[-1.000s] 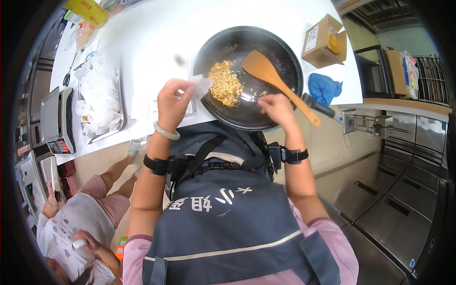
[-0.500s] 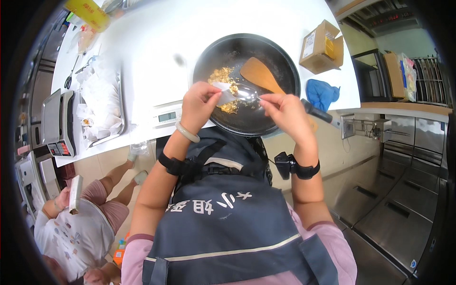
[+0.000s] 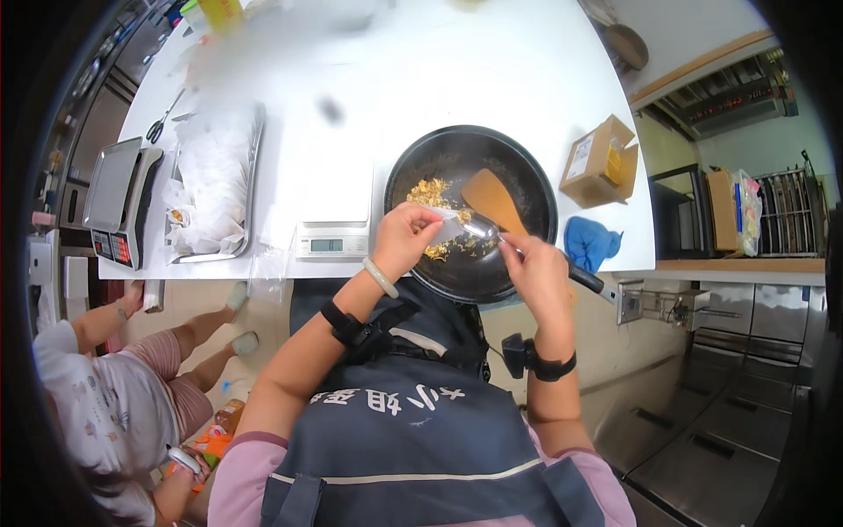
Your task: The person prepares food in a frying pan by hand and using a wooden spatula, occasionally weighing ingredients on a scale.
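Observation:
Over a black frying pan (image 3: 399, 180), my left hand (image 3: 408, 235) pinches a small white translucent paper bag (image 3: 448, 227). My right hand (image 3: 537, 270) grips the handle end of a shiny spoon (image 3: 480, 227), whose bowl meets the mouth of the bag. Some golden crumbs show at the spoon's tip; how much lies inside the bag is hidden. Loose golden crumbly food (image 3: 429, 192) covers the left side of the pan. A wooden spatula (image 3: 492, 198) leans in the pan, right of the crumbs.
Left of the pan is a white digital scale (image 3: 332, 244). Farther left are a metal tray (image 3: 255, 167) of white paper packets, a larger scale (image 3: 114, 198) and scissors (image 3: 156, 130). An opened cardboard box (image 3: 590, 165) and blue cloth (image 3: 590, 243) sit right. Another person (image 3: 105, 395) is at lower left.
The view has shifted, so the table and pan appear lower. Both hands keep their holds, with spoon and bag still together. The other person's arm has moved toward the table edge.

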`<state>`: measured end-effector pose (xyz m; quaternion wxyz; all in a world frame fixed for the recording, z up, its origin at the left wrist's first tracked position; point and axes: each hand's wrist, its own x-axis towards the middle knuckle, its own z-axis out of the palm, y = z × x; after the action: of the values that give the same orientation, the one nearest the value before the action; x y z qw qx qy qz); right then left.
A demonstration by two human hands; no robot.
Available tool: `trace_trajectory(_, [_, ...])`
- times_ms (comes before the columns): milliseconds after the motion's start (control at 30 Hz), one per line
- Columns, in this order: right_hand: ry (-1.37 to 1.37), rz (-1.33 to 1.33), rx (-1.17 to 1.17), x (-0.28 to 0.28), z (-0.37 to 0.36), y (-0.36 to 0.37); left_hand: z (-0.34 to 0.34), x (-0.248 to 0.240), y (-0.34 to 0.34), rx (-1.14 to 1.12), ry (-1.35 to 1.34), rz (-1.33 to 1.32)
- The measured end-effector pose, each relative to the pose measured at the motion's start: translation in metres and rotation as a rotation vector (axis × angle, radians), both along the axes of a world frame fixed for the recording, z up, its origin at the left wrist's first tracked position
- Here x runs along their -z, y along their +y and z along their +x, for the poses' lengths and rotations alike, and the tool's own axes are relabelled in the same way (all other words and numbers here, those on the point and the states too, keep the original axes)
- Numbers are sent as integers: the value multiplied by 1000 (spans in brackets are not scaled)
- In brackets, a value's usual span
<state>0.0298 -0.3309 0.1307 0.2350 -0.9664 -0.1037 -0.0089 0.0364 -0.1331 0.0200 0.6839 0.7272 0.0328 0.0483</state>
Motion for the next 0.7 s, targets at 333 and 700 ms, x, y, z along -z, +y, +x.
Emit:
trace_trajectory(333, [55,70,91,11,1,-1,6,10,-4,-9,57,-49])
trace_trajectory(700, [-361,-45,25,30,-5,1,8,10,-15,22,144,-53])
